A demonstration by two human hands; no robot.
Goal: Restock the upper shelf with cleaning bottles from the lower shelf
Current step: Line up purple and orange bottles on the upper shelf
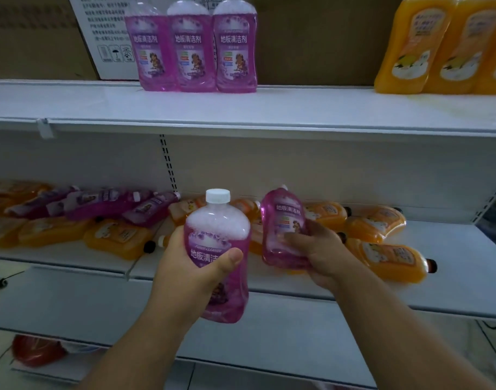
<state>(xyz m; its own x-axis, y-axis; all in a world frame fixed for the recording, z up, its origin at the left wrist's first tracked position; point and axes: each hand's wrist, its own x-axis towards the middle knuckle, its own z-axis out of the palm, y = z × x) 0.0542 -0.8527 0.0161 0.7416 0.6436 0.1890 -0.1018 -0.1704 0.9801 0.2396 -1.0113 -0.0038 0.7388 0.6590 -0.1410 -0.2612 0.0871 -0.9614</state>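
Evidently ready to lift, the left hand (196, 266) grips one upright purple bottle (217, 257) and the right hand (320, 249) another purple bottle (283, 229), both just above the lower shelf (452, 291), the upper shelf (297, 111) having room beside three standing purple bottles (190, 46).

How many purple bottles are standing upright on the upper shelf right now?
3: left purple bottle, middle purple bottle and right purple bottle, side by side on the upper shelf; more could hide behind.

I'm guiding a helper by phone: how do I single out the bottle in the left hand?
Start at the lower shelf, strewn with lying orange and purple bottles. In front of it, two hands each grip a purple bottle. The left hand holds the upright bottle, white cap on top, foam under the neck; the other tilts.
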